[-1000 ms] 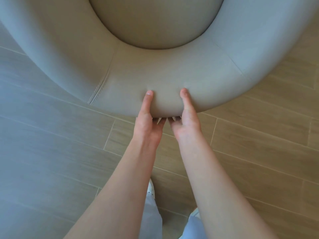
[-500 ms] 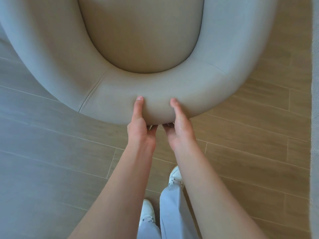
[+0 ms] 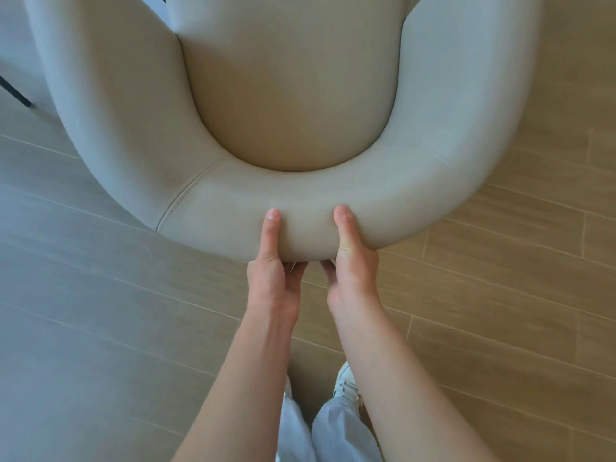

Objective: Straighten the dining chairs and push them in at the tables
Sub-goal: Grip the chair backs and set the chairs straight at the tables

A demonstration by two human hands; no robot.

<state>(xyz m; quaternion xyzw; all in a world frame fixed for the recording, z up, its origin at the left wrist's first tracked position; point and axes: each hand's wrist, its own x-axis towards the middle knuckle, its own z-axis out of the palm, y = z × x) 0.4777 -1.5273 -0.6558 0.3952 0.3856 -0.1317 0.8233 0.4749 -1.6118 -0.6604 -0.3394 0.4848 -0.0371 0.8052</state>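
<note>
A pale grey-beige upholstered dining chair (image 3: 213, 198) with a thick curved backrest fills the upper half of the head view, seen from above and behind. Its rounded seat cushion (image 3: 290, 95) lies inside the curve. My left hand (image 3: 273, 278) grips the middle of the backrest, thumb on top, fingers tucked underneath. Beside it, my right hand (image 3: 350, 275) holds the same padded rim in the same way. The chair's legs are hidden beneath it.
Wood-look floor planks (image 3: 500, 295) run across the whole view. A dark thin leg (image 3: 16, 91) shows at the far left edge. My white shoes (image 3: 346, 385) and light trousers stand just behind the chair.
The chair has slid forward, away from me, so more of the seat and both arms show. My hands keep the same grip and my feet have stepped after it.
</note>
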